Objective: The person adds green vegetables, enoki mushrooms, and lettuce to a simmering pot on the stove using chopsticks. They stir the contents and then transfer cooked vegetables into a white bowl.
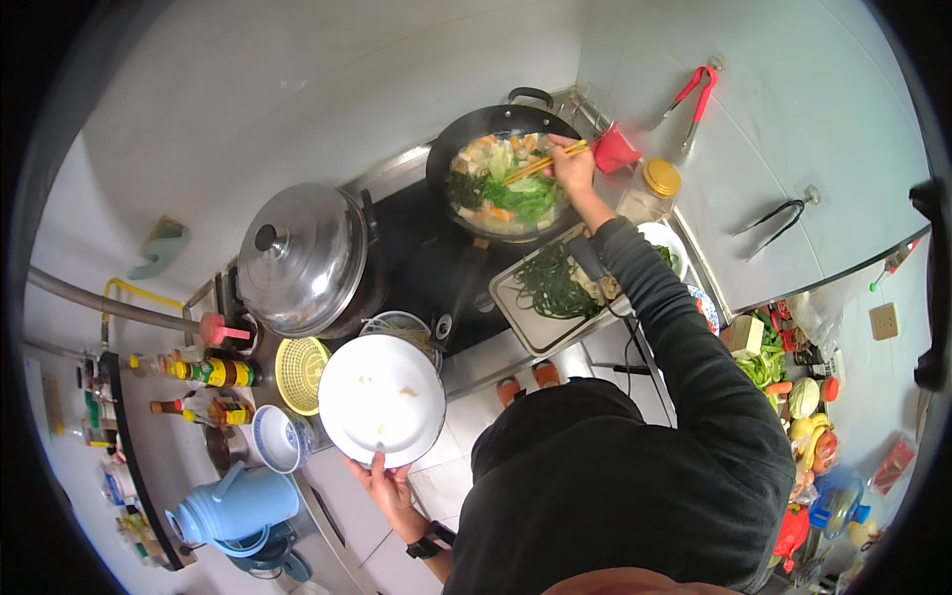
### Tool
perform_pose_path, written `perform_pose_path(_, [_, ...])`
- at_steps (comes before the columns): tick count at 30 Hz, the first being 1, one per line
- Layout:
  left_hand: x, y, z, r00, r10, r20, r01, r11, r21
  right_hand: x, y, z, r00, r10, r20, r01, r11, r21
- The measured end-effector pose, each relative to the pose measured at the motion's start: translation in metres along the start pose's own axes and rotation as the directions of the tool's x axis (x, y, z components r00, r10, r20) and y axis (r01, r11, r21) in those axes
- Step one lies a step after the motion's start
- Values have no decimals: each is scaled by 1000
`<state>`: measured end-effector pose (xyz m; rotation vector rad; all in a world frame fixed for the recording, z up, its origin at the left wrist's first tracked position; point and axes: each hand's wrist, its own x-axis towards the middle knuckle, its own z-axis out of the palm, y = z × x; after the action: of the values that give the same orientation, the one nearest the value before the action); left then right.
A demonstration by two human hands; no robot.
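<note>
My left hand [388, 492] grips the near rim of a white enamel plate [381, 401], thumb on top; a few small light-brown bits lie on it. In my right hand [571, 167] is a pair of wooden chopsticks [539, 163], their tips among the green leaves [520, 197] in a black wok [508, 119] on the stove. The wok also holds pale cubes, orange pieces and dark strands in broth. Below my right forearm, a rectangular tray [539, 341] carries dark green strands [554, 286] and pale pieces partly hidden by my arm.
Left of the wok stands a large lidded steel pot [305, 260]. A yellow basket [301, 375], a patterned bowl [282, 440], bottles [216, 372] and a blue thermos [238, 506] line the left side. A gold-lidded jar [658, 186] is near my right forearm; tongs [699, 97] hang on the wall.
</note>
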<state>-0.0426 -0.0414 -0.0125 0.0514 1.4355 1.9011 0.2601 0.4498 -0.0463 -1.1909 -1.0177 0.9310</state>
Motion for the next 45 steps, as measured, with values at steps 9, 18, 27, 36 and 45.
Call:
perform_pose_path(9, [-24, 44, 6, 987, 157, -47, -158, 987, -36, 20, -31, -45, 962, 264, -71, -219, 900, 377])
perform_pose_path(18, [7, 57, 67, 983, 119, 141, -110, 992, -69, 0, -45, -30, 940, -299, 164, 324, 933, -155])
perform_pose_path(27, [25, 31, 97, 958, 69, 277, -36, 992, -123, -13, -39, -24, 964, -151, 220, 216, 925, -312])
perform_pose_path(36, [29, 27, 105, 951, 66, 302, -38, 994, -98, -43, -44, -7, 938, -60, 342, 83, 995, -53])
perform_pose_path(45, [43, 26, 105, 924, 40, 381, 5, 993, -118, -41, -81, -29, 931, -283, 231, 348, 878, -327])
